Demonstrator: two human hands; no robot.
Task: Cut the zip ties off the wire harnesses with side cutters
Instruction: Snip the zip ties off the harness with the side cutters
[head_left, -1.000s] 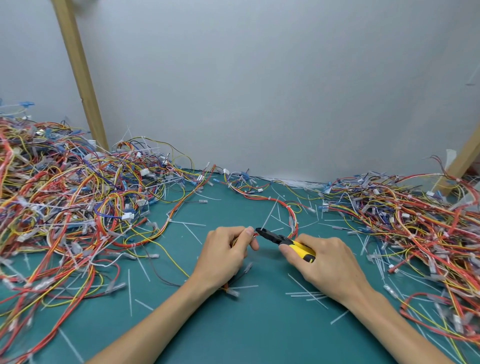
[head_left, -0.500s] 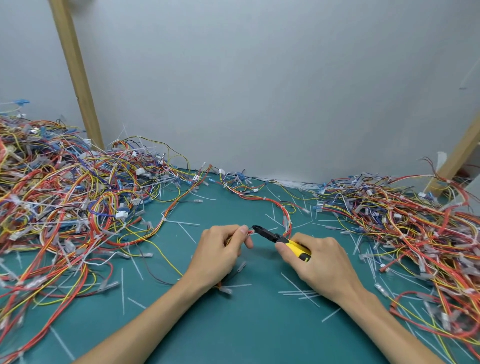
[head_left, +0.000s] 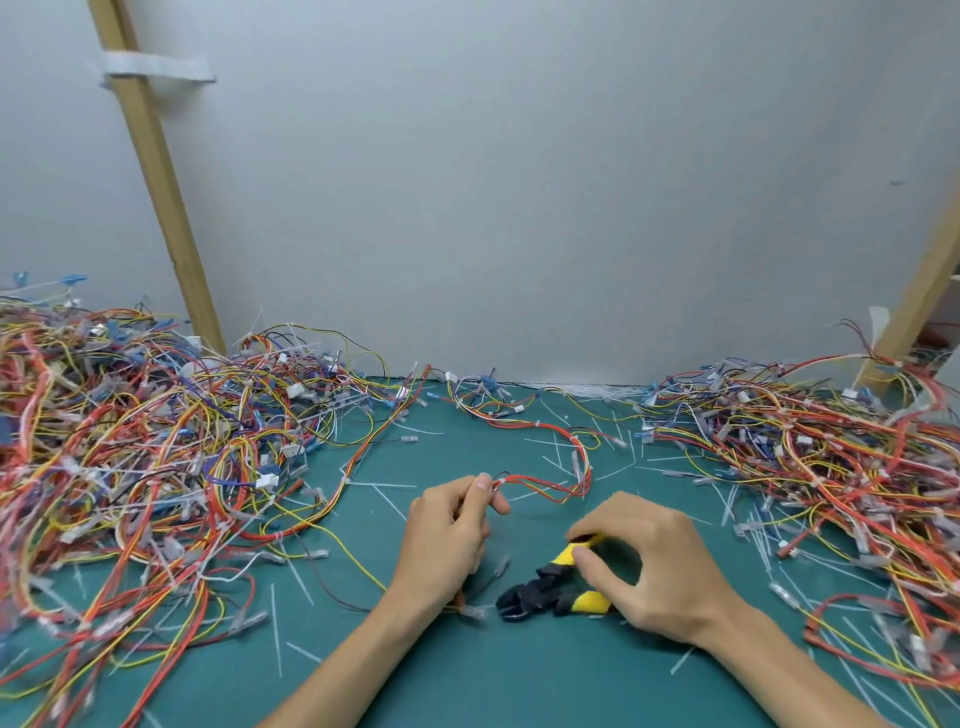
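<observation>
Palm-down left hand on harness, curled right hand on cutters

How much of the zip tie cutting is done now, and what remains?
Done: cut zip-tie pieces litter the mat. In hand: the left hand pinches a red harness; the right hand holds the side cutters. Left: likely much of the left pile and right pile.
</observation>
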